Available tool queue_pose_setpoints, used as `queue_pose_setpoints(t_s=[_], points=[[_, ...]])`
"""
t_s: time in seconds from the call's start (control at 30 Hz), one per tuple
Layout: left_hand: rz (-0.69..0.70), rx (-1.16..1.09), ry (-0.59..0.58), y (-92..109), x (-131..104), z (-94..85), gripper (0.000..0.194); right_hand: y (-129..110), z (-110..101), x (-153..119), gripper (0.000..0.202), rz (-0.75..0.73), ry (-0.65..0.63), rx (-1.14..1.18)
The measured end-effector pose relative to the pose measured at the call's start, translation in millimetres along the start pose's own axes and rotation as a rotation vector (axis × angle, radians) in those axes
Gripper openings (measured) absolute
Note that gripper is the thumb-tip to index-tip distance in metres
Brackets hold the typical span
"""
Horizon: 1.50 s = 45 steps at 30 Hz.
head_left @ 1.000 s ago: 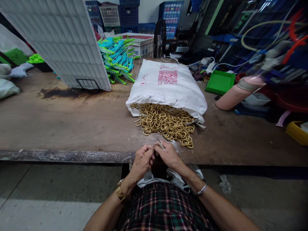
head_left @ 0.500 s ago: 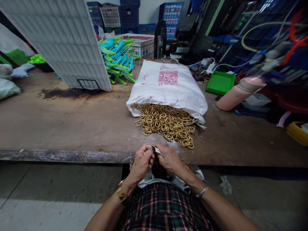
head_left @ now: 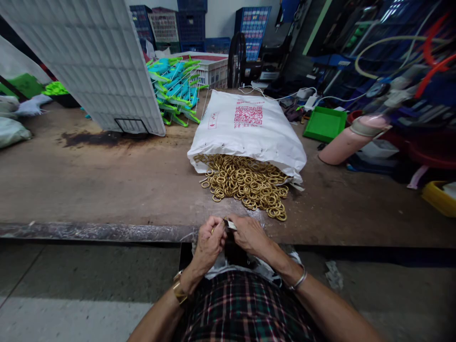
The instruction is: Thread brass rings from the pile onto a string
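Note:
My right hand [head_left: 251, 233] is closed on a small flat tool [head_left: 231, 225], whitish along its side and dark at the tip, like a short blade. The tip points to my left hand [head_left: 208, 240], whose fingers are pinched together right beside it. A speck of gold colour shows at the left fingers, too small to name. Both hands are at the table's front edge, over my lap. Just beyond them a heap of gold-coloured metal rings [head_left: 245, 183] spills from the mouth of a white woven sack [head_left: 245, 121] with red print.
On the wooden table [head_left: 107, 190], a ribbed white panel [head_left: 107, 61] stands at left, before bundled blue-and-green plastic pieces [head_left: 174, 85]. To the right are a green tray [head_left: 325, 124] and a pink bottle [head_left: 351, 142]. A black fan [head_left: 237, 59] and stacked crates [head_left: 192, 26] stand behind.
Both hands stay together at the table edge. The whitish tool has shifted slightly to the left and turned a little between the fingers.

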<state>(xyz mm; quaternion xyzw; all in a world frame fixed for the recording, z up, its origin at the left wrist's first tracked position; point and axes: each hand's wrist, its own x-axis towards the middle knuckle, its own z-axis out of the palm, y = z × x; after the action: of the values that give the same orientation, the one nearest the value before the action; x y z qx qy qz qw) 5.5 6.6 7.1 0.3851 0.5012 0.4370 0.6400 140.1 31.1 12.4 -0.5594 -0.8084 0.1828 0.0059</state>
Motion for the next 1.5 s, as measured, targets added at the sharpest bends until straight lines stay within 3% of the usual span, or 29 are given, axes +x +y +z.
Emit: queue_pose_setpoints(t_s=[0.17,0.3,0.4,0.67,0.87,0.97,1.1,1.2,1.3,1.5], points=[[-0.046,-0.204,-0.053,-1,-8,-5.2,0.027,-6,-7,14,0.029,0.067,0.013,-0.049],[-0.090,-0.391,-0.146,7,-16,-3.9,0.025,-10,-15,32,0.033,0.083,0.104,-0.047],[-0.147,-0.514,-0.148,11,-16,-3.6,0.026,-15,-17,46,0.040,0.073,0.175,-0.072],[-0.177,-0.551,-0.115,18,-12,-8.5,0.023,-21,-13,71,0.022,0.114,0.116,-0.214],[-0.271,-0.701,-0.166,17,-9,-14.8,0.024,-11,-9,69,0.023,0.097,0.160,-0.111],[-0.252,-0.727,-0.135,15,-6,-16.9,0.020,-3,-6,62,0.020,0.066,0.218,0.076],[-0.227,-0.703,-0.049,15,-1,-15.8,0.024,3,-6,45,0.016,0.045,0.301,0.694],[-0.174,-0.572,-0.002,15,2,-10.2,0.026,1,-9,27,0.016,0.111,0.157,1.190],[-0.120,-0.430,0.028,14,2,-1.9,0.031,-3,-13,12,0.023,0.153,0.018,1.510],[-0.077,-0.268,0.028,7,3,10.0,0.038,-6,-11,-1,0.030,0.067,-0.135,1.740]])
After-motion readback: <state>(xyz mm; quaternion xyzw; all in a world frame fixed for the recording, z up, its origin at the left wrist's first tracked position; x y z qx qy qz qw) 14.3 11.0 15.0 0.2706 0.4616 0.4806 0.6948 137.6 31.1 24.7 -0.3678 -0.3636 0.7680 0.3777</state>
